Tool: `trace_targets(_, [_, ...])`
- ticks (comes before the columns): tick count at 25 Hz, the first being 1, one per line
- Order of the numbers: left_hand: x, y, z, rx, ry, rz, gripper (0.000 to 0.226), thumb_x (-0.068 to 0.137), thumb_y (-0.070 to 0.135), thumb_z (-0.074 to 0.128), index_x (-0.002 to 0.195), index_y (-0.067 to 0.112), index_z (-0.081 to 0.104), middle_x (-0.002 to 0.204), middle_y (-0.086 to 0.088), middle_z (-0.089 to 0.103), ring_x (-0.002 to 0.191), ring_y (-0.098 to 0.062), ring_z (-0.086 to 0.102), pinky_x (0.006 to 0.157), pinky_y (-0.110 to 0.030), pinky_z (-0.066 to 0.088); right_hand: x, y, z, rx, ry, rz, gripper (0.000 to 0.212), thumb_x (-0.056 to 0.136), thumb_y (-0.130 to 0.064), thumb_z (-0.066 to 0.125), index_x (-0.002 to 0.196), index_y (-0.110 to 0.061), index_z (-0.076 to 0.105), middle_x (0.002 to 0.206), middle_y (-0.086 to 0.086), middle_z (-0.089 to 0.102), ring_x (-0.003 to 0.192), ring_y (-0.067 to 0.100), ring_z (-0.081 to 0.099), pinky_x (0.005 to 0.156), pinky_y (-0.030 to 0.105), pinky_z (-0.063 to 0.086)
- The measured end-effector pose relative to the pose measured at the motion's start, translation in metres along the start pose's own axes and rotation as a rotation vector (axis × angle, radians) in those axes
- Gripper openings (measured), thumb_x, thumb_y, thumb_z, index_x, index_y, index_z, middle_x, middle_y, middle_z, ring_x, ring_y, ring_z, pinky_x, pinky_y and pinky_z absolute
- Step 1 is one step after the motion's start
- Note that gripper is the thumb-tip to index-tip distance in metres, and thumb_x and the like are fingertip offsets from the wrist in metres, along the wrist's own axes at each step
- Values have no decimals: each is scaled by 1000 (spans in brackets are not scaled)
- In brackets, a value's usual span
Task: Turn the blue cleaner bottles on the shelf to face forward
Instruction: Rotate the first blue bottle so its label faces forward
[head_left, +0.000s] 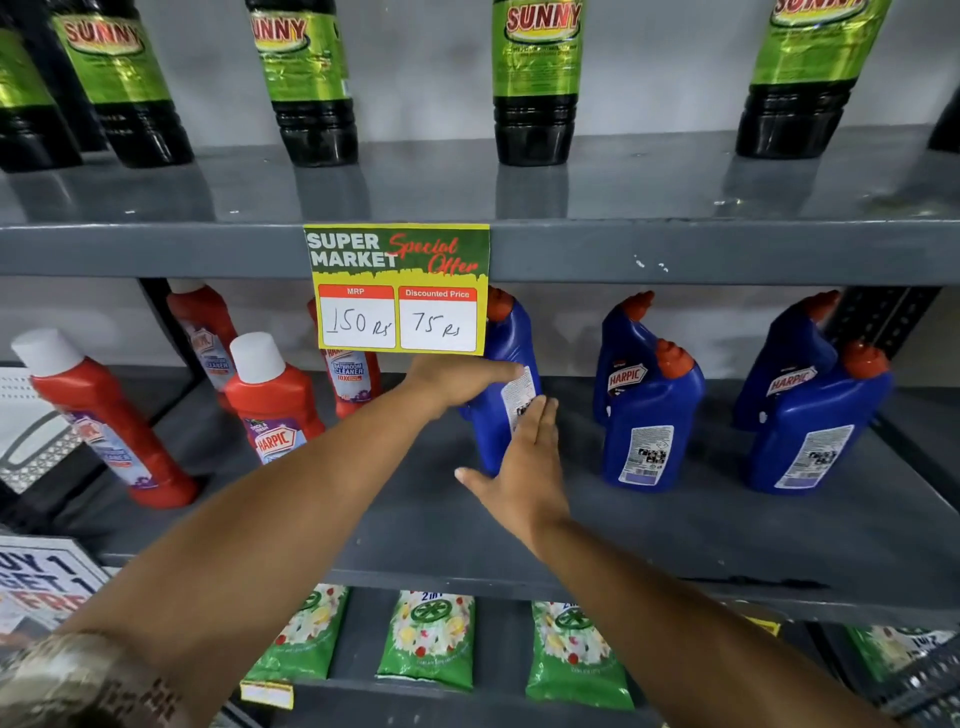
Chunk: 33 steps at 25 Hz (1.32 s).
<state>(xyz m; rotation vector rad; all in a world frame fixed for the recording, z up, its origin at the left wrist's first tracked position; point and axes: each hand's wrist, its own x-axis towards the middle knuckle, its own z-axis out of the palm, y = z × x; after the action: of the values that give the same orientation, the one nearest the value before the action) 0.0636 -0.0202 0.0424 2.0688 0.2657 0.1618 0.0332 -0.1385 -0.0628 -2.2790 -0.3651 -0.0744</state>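
Several blue cleaner bottles with orange caps stand on the middle grey shelf (727, 545). Both hands are on the leftmost blue bottle (511, 338), whose white back label is turned to the right front. My left hand (457, 376) wraps its upper left side, just under the price card. My right hand (524, 467) lies flat against its lower front and label. To the right, a front blue bottle (649, 421) shows its back label, and a rear one (623, 358) shows its Harpic logo. Farther right another pair stands the same way: back label on the front one (815, 431), logo on the rear one (789, 374).
Red cleaner bottles (270, 400) with white caps fill the left of the same shelf. A yellow-green price card (397, 291) hangs from the upper shelf's edge, covering the held bottle's neck. Dark bottles with green labels (535, 78) stand above; green pouches (428, 639) lie below.
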Motion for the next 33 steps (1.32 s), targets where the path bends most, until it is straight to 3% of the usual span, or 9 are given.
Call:
trace_targets(3, [-8,12,13,-104,34,-23,43,64,33,84,91,9,61,79,-2,69,70,-14,70,54,-29,60,13,-7,-6,222,195,66,90,68,-26,80,140,-6,30,143,17,31,112,24,50,97,23,39])
trace_targets(5, [-8,16,5,-205,-96,2,31,77,26,76,96,5,64,83,-4,70,75,-17,70,62,-30,60,21,-3,-15,349,226,95,61,68,-16,77,123,-12,50,123,12,53,91,16,54,85,21,43])
trace_targets(7, [-7,15,-12,-295,-217,42,25,84,17,70,104,6,62,96,-7,70,88,-20,68,75,-30,57,26,4,-22,557,105,75,53,68,-12,78,116,-18,55,111,3,65,97,15,62,88,31,51])
trace_targets(11, [0,2,-23,-276,-293,120,48,75,14,76,119,7,57,120,-14,67,109,-28,64,93,-42,52,30,12,-29,609,-163,-57,72,70,-12,81,130,-26,44,120,-6,63,110,9,60,92,28,50])
trace_targets(15, [-1,-13,-11,-217,-197,162,44,66,16,85,100,28,61,103,1,72,93,-15,70,78,-31,59,42,28,-34,419,-196,-78,76,75,-8,77,137,-19,35,128,3,57,116,16,55,100,35,46])
trace_targets(21, [-2,-45,-3,-191,-108,172,56,58,19,89,107,15,61,103,-7,73,94,-22,71,80,-38,59,39,39,-23,242,-263,-20,76,75,-12,76,138,-19,33,127,2,57,113,15,55,93,30,44])
trace_targets(27, [-14,-64,1,-224,-128,150,46,60,16,88,98,23,64,97,-3,75,89,-19,72,80,-41,58,24,47,-9,220,-276,-14,73,77,-10,74,139,-17,34,132,5,55,118,19,54,95,31,44])
trace_targets(30, [-20,-67,3,-182,-103,135,59,61,20,88,111,12,59,106,-8,72,97,-22,69,87,-44,56,21,48,-10,183,-254,-4,68,77,-13,75,135,-16,39,130,6,58,117,21,57,94,33,46])
trace_targets(33, [-38,-54,10,-21,289,147,75,58,40,88,115,11,48,110,-2,58,102,-19,58,88,-36,51,16,50,-15,207,-204,-26,74,71,-14,80,134,-16,41,124,3,60,112,18,59,94,33,48])
